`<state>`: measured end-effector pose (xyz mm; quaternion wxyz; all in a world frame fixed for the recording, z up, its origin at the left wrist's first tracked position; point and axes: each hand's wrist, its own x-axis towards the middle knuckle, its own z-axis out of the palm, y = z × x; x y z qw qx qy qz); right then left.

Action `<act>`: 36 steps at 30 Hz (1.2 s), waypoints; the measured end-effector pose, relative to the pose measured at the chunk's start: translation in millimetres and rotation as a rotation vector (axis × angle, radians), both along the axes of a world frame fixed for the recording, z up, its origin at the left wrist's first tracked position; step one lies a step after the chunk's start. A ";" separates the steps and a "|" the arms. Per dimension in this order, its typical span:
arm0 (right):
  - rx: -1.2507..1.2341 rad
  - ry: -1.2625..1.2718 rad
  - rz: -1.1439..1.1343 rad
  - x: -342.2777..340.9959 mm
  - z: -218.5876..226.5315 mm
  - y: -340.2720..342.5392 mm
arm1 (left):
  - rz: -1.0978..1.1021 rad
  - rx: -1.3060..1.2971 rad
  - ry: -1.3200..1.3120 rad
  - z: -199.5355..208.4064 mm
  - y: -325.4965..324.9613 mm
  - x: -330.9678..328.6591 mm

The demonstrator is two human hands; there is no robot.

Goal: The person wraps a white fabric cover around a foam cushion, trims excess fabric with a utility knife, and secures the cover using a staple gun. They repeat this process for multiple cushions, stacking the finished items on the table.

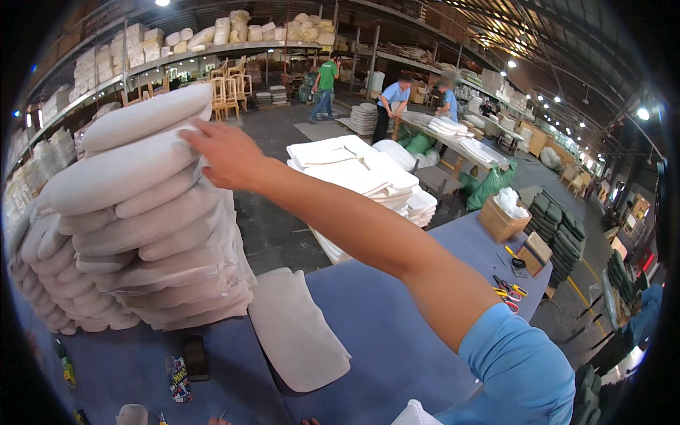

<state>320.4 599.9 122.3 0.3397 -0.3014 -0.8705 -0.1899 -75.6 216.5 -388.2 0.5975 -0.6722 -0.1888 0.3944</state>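
Observation:
My right arm, in a light blue sleeve, reaches across to the left. At the near-right end of a grey padded cushion (117, 173), close to the top of a tall stack, my right hand (227, 152) has its fingers bent and closed round the edge. Another grey cushion (149, 119) lies above that one. Beneath them, more cushions (170, 276) are piled unevenly on the blue-covered table (397, 319). A flat grey curved piece (297, 329) lies right of the stack. My left hand cannot be made out; only small skin-coloured bits show at the lower edge.
A patterned phone-like object (178, 379) and a dark block (196, 358) lie near the stack. Scissors (508, 290) and an open carton (504, 219) sit at the table's right. Beyond are white stacked pieces (354, 166) and several people, one in green (326, 78).

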 end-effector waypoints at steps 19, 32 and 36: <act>0.044 0.055 -0.122 105.3 105.6 -100.3 | 0.129 1.890 2.896 333.0 180.4 400.1; -0.565 -0.064 -0.511 393.9 42.5 -404.2 | 1.084 3.252 3.053 415.7 123.4 908.0; -0.891 -0.141 -0.839 489.9 -138.5 -434.2 | 0.989 3.466 2.945 384.2 107.2 930.4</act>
